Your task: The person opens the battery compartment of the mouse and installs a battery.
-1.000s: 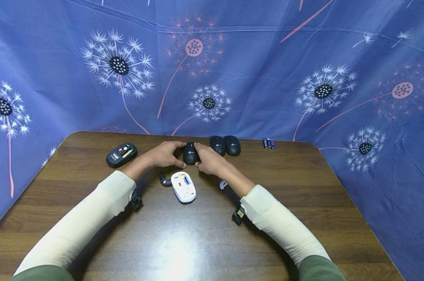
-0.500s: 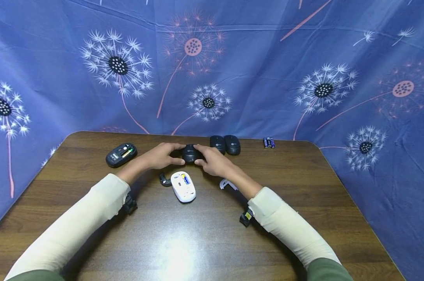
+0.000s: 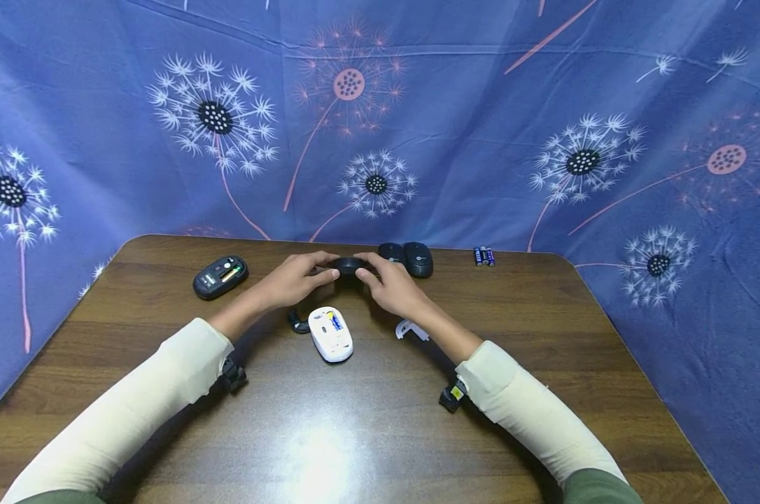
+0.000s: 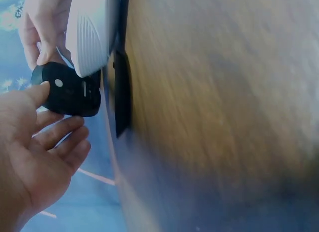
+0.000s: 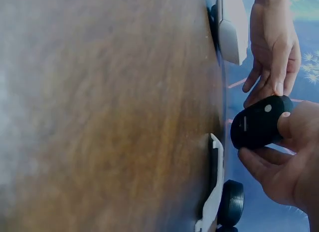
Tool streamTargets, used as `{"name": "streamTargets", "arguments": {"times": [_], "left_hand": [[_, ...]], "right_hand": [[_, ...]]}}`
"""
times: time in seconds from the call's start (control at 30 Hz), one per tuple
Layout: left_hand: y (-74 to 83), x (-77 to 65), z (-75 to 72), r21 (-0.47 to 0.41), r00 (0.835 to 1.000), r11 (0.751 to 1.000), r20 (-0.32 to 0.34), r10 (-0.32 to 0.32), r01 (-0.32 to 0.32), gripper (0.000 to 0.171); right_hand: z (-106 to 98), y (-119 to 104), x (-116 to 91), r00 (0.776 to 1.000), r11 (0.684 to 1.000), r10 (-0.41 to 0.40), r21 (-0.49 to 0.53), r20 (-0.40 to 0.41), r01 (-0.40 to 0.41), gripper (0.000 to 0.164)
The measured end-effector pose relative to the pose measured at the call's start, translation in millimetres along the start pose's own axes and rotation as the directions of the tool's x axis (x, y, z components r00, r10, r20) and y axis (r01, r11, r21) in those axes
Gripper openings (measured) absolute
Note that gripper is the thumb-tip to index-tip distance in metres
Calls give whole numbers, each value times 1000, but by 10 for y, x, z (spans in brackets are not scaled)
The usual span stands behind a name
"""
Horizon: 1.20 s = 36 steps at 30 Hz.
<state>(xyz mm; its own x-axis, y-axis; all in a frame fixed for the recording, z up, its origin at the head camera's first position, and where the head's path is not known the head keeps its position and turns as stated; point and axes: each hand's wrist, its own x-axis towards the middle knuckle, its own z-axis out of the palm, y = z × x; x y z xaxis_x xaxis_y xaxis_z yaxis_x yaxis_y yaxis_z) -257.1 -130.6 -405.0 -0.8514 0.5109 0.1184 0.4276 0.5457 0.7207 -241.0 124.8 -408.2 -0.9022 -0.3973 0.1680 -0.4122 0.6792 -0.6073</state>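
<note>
Toward the back of a worktop (image 3: 556, 350), the left hand's grip (image 3: 294, 280) and right hand's grip (image 3: 393, 287), both closed, pinch opposite sides of a tilted black mouse (image 3: 348, 266), probably for steadiness; three batteries (image 3: 483, 257) lie farther right.

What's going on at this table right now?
A person is holding a black mouse up between the left hand and right hand, near the far edge of the wooden table. In front of them, a white mouse lies bottom up, its battery compartment open with a blue battery showing. To the left, an upturned black mouse is also open. Two more black mice and three small batteries sit toward the back, on the right.
</note>
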Motion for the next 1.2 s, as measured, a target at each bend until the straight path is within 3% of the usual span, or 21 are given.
{"name": "streamTargets", "arguments": {"times": [0.3, 0.6, 0.7, 1.07, 1.2], "left_hand": [[171, -26, 74, -75, 998, 997, -58, 1, -5, 49], [312, -47, 153, -115, 985, 983, -114, 127, -140, 55], [324, -61, 188, -151, 982, 976, -123, 140, -158, 55], [441, -111, 277, -368, 992, 924, -104, 71, -104, 52], [472, -122, 290, -431, 995, 899, -90, 37, -73, 52]], "right_hand": [[-132, -77, -126, 994, 986, 106, 133, -18, -102, 43], [-222, -127, -236, 990, 955, 138, 264, 8, -135, 41], [-252, -145, -274, 991, 943, 134, 307, 17, -132, 40], [-340, -144, -412, 996, 908, 78, 409, 45, -90, 38], [-380, -105, -468, 999, 911, 41, 409, 27, -49, 39]]}}
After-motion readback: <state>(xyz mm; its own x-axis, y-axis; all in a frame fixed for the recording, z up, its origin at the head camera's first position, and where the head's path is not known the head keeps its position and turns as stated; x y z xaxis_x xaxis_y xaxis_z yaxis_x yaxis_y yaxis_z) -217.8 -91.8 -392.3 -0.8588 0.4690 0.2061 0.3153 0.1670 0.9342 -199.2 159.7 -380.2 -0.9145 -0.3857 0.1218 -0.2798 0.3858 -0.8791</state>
